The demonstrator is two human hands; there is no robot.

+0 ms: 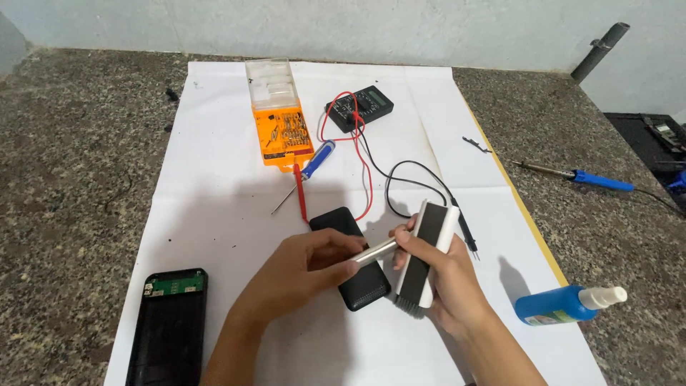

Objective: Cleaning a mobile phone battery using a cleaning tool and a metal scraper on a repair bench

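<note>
Now the left hand pinches a silver rod at the white brush tool, fingers of the right hand wrapped round it, above the black case; best pull straight — a steady grip, no twisting.

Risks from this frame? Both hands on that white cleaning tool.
1. The left hand pulls a silver pen-like piece from the white brush tool held in the right hand, right above the black power bank; a slip might scratch it.
2. Red and black multimeter leads loop close by and could snag.
3. The blue spray bottle lies on its side and may leak onto the white paper.
</note>
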